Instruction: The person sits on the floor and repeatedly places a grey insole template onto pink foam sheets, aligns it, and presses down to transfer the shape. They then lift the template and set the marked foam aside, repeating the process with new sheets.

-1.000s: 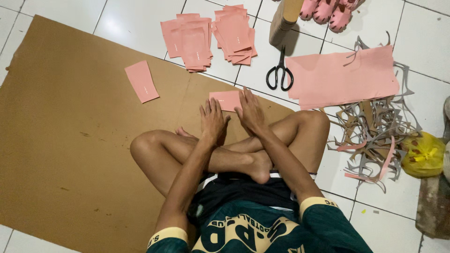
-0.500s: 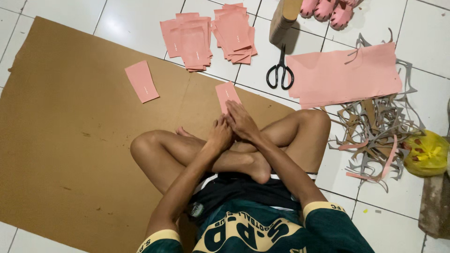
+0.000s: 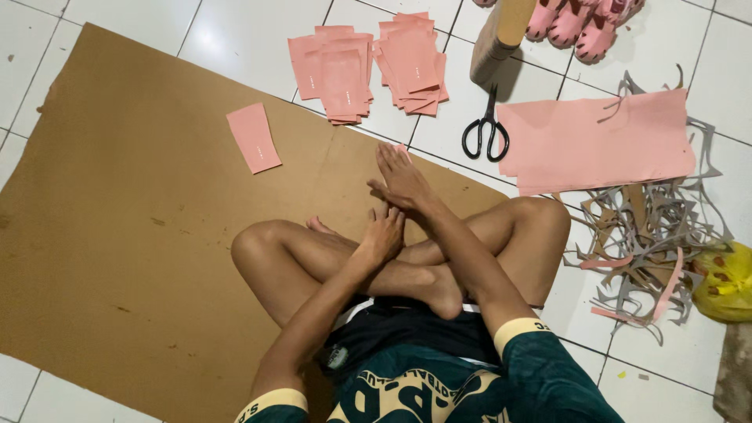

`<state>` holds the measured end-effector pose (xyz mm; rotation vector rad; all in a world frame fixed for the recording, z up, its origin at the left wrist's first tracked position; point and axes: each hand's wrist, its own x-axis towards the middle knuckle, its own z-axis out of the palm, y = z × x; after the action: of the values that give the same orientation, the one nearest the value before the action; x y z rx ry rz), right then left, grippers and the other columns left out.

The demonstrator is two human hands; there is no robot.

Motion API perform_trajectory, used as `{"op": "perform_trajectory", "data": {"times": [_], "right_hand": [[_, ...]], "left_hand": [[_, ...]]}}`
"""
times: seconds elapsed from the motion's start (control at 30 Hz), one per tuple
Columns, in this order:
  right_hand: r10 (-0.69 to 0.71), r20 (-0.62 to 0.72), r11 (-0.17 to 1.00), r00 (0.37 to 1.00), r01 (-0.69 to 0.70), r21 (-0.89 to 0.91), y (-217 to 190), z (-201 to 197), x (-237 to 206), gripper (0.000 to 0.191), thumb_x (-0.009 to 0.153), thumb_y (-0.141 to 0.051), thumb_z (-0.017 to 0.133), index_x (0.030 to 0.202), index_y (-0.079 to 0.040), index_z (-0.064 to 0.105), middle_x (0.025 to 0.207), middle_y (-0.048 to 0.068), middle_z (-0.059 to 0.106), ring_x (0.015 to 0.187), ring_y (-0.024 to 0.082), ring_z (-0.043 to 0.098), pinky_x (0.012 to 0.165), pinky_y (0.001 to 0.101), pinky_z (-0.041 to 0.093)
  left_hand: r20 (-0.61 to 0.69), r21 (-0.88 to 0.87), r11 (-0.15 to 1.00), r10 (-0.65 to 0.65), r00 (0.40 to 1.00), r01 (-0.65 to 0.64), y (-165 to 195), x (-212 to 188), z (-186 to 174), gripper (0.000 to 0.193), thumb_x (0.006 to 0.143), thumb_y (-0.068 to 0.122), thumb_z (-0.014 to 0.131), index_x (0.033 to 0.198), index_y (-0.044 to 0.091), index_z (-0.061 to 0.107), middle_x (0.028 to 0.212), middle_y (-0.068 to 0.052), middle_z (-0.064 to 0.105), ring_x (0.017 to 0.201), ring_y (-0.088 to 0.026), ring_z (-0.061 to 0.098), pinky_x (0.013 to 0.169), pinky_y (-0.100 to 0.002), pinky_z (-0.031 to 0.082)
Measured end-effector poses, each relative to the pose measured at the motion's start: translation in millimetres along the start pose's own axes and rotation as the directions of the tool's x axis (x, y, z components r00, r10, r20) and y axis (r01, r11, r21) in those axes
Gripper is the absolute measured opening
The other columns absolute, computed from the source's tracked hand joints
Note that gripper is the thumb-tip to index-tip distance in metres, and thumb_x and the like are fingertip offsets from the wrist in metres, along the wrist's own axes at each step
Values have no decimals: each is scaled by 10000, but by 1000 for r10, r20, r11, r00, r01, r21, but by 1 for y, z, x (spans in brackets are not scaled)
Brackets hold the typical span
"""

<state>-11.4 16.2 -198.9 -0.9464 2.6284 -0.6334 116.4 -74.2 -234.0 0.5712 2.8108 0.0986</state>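
Note:
I sit cross-legged on a large brown cardboard sheet (image 3: 117, 219). My right hand (image 3: 401, 182) lies flat, reaching forward over a small pink paper piece (image 3: 402, 147); only the piece's far tip shows beyond my fingertips. Behind it, my left hand (image 3: 384, 233) rests on my crossed legs with its fingers loosely apart and nothing in it. Another single pink piece (image 3: 253, 137) lies on the cardboard to the left. Two piles of similar pink pieces (image 3: 337, 66) (image 3: 415, 59) sit on the white tiles beyond the cardboard's far edge.
Black scissors (image 3: 486, 133) lie on the tiles beside a large pink sheet (image 3: 595, 141). Grey and pink offcuts (image 3: 650, 235) are heaped at the right, near a yellow bag (image 3: 724, 282). A wooden block (image 3: 501, 31) and pink sandals (image 3: 580, 23) are at the top.
My right hand has slid the pink piece forward across the cardboard, away from me. My left hand has left the piece and drawn back onto my legs.

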Motion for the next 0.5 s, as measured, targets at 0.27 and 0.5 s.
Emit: {"op": "perform_trajectory", "data": {"times": [0.27, 0.5], "right_hand": [[454, -298, 534, 840, 11, 845, 40, -30, -41, 853, 1051, -640, 244, 1533, 35, 441, 1557, 203, 497, 1461, 305, 452, 1223, 397, 316], [513, -343, 660, 787, -106, 744, 32, -9, -92, 873, 1047, -655, 280, 1574, 41, 298, 1612, 258, 388, 1515, 340, 364, 1227, 398, 296]], "left_hand": [[-459, -323, 945, -120, 880, -39, -31, 14, -20, 475, 1008, 99, 550, 1453, -58, 490, 1549, -226, 468, 1463, -375, 429, 1221, -492, 397], [-368, 101, 980, -126, 921, 174, -68, 59, -37, 605, 917, 352, 625, 1415, 23, 519, 1351, -174, 587, 1363, -372, 437, 1149, -578, 339]]}}
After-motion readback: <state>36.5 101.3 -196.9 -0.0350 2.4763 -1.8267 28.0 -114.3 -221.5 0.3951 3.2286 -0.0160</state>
